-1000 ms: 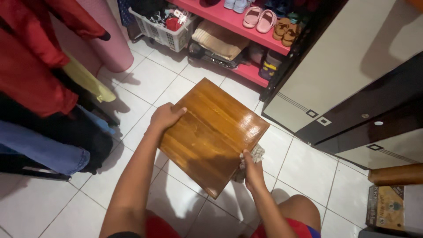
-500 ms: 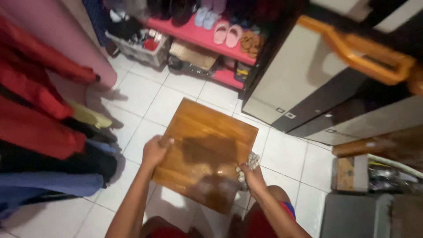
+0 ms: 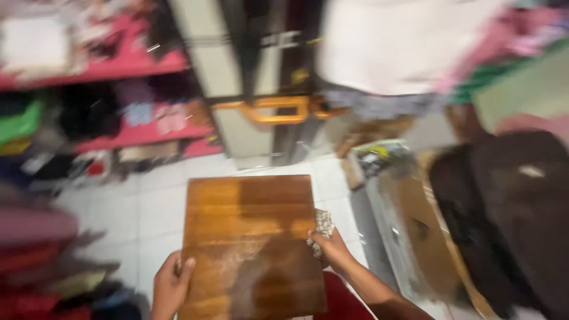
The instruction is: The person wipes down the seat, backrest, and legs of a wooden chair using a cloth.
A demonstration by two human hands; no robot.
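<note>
We see a glossy brown wooden board [image 3: 249, 243] held out flat in front of us, above a white tiled floor [image 3: 136, 219]. Our left hand [image 3: 170, 287] grips the board at its near left edge, thumb lying on the top face and the fingers curled underneath. Our right hand [image 3: 331, 248] is closed on the board's right edge and also clutches a small crumpled pale cloth [image 3: 322, 228], which is bunched between the fingers and pressed against the wood. The near part of the board's surface looks duller and smeared, while the far part shines. The whole view is strongly blurred, so finer detail is hard to make out. Beyond the board stands a pale cabinet with dark trim [image 3: 249, 89], and an orange handle [image 3: 278, 109] crosses in front of it. To the left are pink shelves [image 3: 101, 68] filled with mixed items we cannot tell apart. To the right lies a dark bag [image 3: 510, 213] beside a brown box [image 3: 421, 231].
</note>
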